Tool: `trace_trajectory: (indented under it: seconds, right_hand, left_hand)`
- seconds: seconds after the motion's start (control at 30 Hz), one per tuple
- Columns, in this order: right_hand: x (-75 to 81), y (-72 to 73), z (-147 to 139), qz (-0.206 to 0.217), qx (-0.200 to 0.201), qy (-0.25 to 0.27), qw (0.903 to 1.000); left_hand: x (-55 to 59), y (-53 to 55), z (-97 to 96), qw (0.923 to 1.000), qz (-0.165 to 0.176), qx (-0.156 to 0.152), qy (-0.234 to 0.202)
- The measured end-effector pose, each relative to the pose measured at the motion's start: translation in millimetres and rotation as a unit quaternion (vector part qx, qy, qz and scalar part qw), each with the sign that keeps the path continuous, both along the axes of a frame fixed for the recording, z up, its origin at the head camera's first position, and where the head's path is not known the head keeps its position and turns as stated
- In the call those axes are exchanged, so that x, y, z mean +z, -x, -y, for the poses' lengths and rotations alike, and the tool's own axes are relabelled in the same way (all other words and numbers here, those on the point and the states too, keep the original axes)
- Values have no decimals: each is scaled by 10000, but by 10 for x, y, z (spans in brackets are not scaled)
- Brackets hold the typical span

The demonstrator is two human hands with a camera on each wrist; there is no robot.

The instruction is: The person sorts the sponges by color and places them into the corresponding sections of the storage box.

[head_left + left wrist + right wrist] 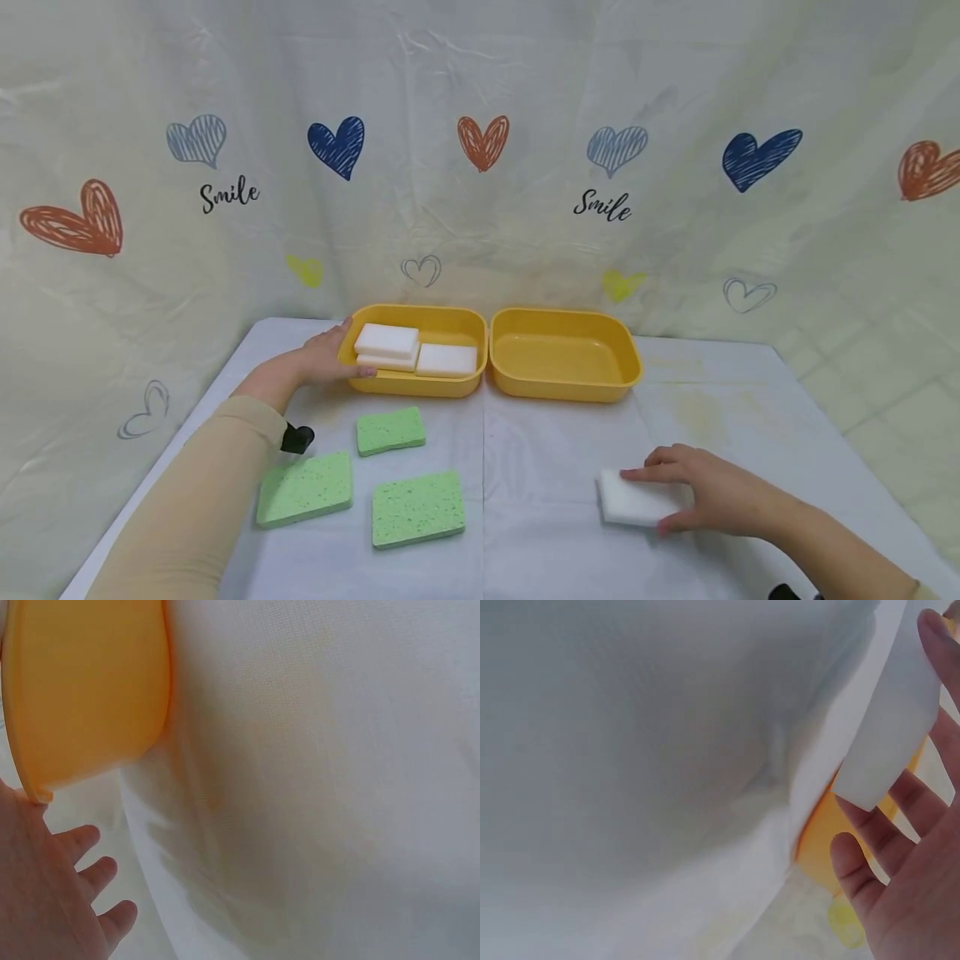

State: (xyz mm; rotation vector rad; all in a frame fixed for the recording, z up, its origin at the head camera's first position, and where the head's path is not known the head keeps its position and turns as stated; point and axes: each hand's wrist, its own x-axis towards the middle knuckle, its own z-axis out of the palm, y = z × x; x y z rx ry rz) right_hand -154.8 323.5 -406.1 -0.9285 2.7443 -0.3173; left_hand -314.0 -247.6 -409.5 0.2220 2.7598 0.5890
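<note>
My right hand (708, 492) holds a white sponge (637, 500) by its edges at the right front of the table. In the right wrist view that sponge (892, 712) lies between the thumb and the other fingers. At the back left, my left hand (318, 358) rests against the left end of a yellow tray (420, 387). Its thumb lies at the tray's front rim, and several fingers stretch out loosely beside the tray in the left wrist view. Inside this tray, two white sponges (386, 342) are stacked next to a third white sponge (446, 361).
A second yellow tray (566, 392) with nothing in it stands against the first one's right side. Three green sponges, a small one (390, 431), a left one (306, 490) and a front one (418, 510), lie on the white-covered table (540, 483). Behind hangs a heart-printed sheet (480, 217).
</note>
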Motion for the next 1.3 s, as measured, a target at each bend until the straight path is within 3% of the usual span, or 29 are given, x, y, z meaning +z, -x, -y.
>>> trace_trajectory:
  seconds: [0.27, 0.57, 0.77, 1.0, 1.3]
  right_hand:
    - [89, 128, 89, -362, 78, 214, 9991]
    - [300, 439, 388, -325, -286, 305, 9986]
    - [387, 626, 547, -564, -234, 454, 9971]
    - [470, 869, 772, -502, -222, 580, 9968]
    - [535, 1109, 1126, -138, -454, 423, 9980]
  left_hand:
    - [-41, 27, 25, 9999, -31, 31, -97]
    - [-91, 43, 57, 9999, 3, 13, -137]
    - [-70, 31, 42, 9998, -16, -75, -188]
    - [-17, -25, 18, 9999, 33, -78, -142]
    - [-34, -11, 27, 9998, -23, -121, -172]
